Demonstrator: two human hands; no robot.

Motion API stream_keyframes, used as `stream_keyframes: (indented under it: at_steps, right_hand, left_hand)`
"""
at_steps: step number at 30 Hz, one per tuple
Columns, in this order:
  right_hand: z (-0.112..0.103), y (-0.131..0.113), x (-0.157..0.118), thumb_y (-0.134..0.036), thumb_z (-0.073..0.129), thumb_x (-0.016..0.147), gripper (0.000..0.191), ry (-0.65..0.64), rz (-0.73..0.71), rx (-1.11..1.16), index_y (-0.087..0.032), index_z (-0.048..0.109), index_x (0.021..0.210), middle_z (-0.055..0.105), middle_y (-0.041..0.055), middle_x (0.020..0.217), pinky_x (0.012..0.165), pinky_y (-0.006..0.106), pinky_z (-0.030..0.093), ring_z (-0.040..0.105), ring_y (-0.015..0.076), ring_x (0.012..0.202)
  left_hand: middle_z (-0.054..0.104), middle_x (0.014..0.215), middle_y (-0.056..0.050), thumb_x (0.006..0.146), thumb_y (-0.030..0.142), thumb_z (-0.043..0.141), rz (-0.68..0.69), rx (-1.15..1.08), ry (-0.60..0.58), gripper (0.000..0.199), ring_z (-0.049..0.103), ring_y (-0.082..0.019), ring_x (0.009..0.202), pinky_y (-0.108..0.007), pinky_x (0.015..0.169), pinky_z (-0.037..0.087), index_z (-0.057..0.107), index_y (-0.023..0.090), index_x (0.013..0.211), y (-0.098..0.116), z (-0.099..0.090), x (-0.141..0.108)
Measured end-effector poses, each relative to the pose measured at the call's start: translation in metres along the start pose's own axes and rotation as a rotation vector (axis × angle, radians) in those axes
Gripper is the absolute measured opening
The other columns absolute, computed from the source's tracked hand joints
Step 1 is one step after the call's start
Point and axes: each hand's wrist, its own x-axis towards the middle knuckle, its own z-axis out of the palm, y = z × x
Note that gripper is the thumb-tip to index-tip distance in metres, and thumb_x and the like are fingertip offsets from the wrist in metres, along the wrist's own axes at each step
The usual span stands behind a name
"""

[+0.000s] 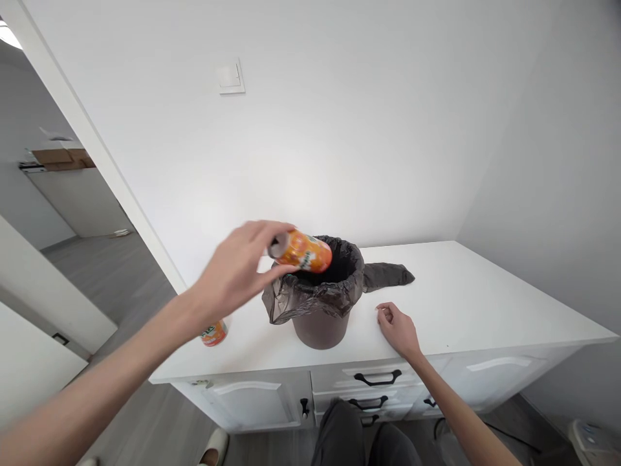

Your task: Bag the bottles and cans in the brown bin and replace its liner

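My left hand (245, 259) is closed around an orange soda can (310, 253), which lies on its side in the grip. Its opened top faces left, and its base reaches over the mouth of a dark bin (320, 331). A black plastic bag (315, 303) lines that bin and folds down over the rim; the inside is too dark to make out. On the white countertop rests my right hand (398, 330), its fingers curled with nothing visible in them. Partly hidden behind my left forearm stands a second orange can (214, 334).
A flattened dark strip of plastic bag (388, 276) lies right of the bin. The white cabinet (262, 398) below has black handles. Behind is a wall with a light switch (231, 76). At left is a doorway; a slipper (215, 448) shows on the floor.
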Motion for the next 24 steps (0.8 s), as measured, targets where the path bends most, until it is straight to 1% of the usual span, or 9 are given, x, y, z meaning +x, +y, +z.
stream_keyframes:
  at_steps: [2, 5, 8, 11, 14, 16, 20, 22, 24]
  right_hand:
    - [0.0, 0.001, 0.0, -0.041, 0.047, 0.093, 0.027, 0.003, -0.002, -0.001, -0.026, 0.066, 0.104, 0.074, 0.0006, 0.081, 0.071, 0.032, 0.045, 0.07, 0.0224, 0.076]
    - [0.0, 0.002, 0.001, -0.041, 0.047, 0.093, 0.028, 0.008, -0.006, 0.002, -0.025, 0.066, 0.105, 0.074, 0.0009, 0.081, 0.072, 0.032, 0.045, 0.069, 0.0225, 0.076]
    - [0.0, 0.001, 0.001, -0.041, 0.047, 0.093, 0.028, 0.009, -0.003, 0.009, -0.025, 0.066, 0.104, 0.074, 0.0008, 0.08, 0.071, 0.032, 0.045, 0.069, 0.0225, 0.075]
    - [-0.001, -0.001, 0.0, -0.041, 0.046, 0.094, 0.028, 0.009, -0.004, 0.02, -0.025, 0.067, 0.104, 0.074, 0.0005, 0.08, 0.071, 0.032, 0.045, 0.069, 0.0222, 0.074]
    - [-0.002, -0.005, -0.002, -0.041, 0.047, 0.094, 0.027, 0.018, -0.014, 0.027, -0.026, 0.067, 0.103, 0.074, 0.0006, 0.079, 0.071, 0.032, 0.045, 0.07, 0.0221, 0.074]
    - [-0.003, -0.007, -0.003, -0.041, 0.046, 0.093, 0.027, 0.014, -0.016, 0.032, -0.025, 0.066, 0.102, 0.074, 0.001, 0.08, 0.071, 0.032, 0.045, 0.07, 0.0221, 0.074]
    - [-0.004, -0.009, -0.003, -0.043, 0.046, 0.093, 0.028, 0.011, -0.008, 0.035, -0.026, 0.066, 0.102, 0.075, 0.0014, 0.08, 0.07, 0.032, 0.046, 0.07, 0.0223, 0.074]
    - [-0.004, -0.008, -0.003, -0.043, 0.046, 0.092, 0.027, 0.011, -0.008, 0.032, -0.026, 0.065, 0.101, 0.074, 0.0015, 0.08, 0.071, 0.032, 0.046, 0.07, 0.0223, 0.074]
    - [-0.003, -0.006, -0.003, -0.043, 0.047, 0.092, 0.027, 0.007, -0.007, 0.03, -0.026, 0.065, 0.101, 0.074, 0.0015, 0.08, 0.073, 0.033, 0.047, 0.07, 0.0223, 0.074]
  left_hand:
    - [0.066, 0.137, -0.01, 0.099, 0.052, 0.064, 0.055, -0.077, -0.099, 0.049, 0.062, -0.031, 0.126, -0.048, 0.108, 0.051, 0.056, 0.029, 0.141, 0.021, 0.015, 0.011]
    - [0.068, 0.137, -0.01, 0.098, 0.047, 0.067, 0.05, -0.18, -0.236, 0.051, 0.065, -0.031, 0.127, -0.047, 0.107, 0.052, 0.056, 0.027, 0.143, 0.034, 0.046, 0.024]
    - [0.066, 0.146, -0.011, 0.1, 0.052, 0.063, 0.054, -0.322, -0.323, 0.066, 0.062, -0.03, 0.135, -0.045, 0.11, 0.051, 0.044, 0.025, 0.157, 0.032, 0.068, 0.029]
    - [0.06, 0.156, -0.009, 0.106, 0.058, 0.047, 0.027, -0.386, -0.262, 0.066, 0.057, -0.027, 0.143, -0.044, 0.115, 0.048, 0.034, 0.03, 0.165, 0.019, 0.069, 0.017]
    - [0.058, 0.158, -0.008, 0.106, 0.064, 0.039, -0.104, -0.261, -0.136, 0.064, 0.054, -0.029, 0.146, -0.048, 0.118, 0.046, 0.042, 0.031, 0.161, -0.014, 0.058, -0.011]
    - [0.058, 0.157, -0.008, 0.105, 0.069, 0.038, -0.223, -0.163, -0.133, 0.066, 0.053, -0.032, 0.145, -0.05, 0.118, 0.046, 0.049, 0.03, 0.156, -0.048, 0.052, -0.037]
    - [0.063, 0.15, -0.011, 0.097, 0.079, 0.042, -0.397, -0.023, -0.306, 0.076, 0.057, -0.035, 0.139, -0.049, 0.114, 0.047, 0.057, 0.027, 0.149, -0.118, 0.055, -0.102]
    - [0.063, 0.15, -0.013, 0.09, 0.084, 0.047, -0.467, -0.001, -0.41, 0.086, 0.06, -0.036, 0.135, -0.047, 0.112, 0.049, 0.056, 0.023, 0.15, -0.141, 0.06, -0.134]
    - [0.062, 0.15, -0.015, 0.084, 0.087, 0.051, -0.543, -0.009, -0.491, 0.093, 0.062, -0.037, 0.133, -0.045, 0.107, 0.052, 0.057, 0.021, 0.149, -0.154, 0.067, -0.162]
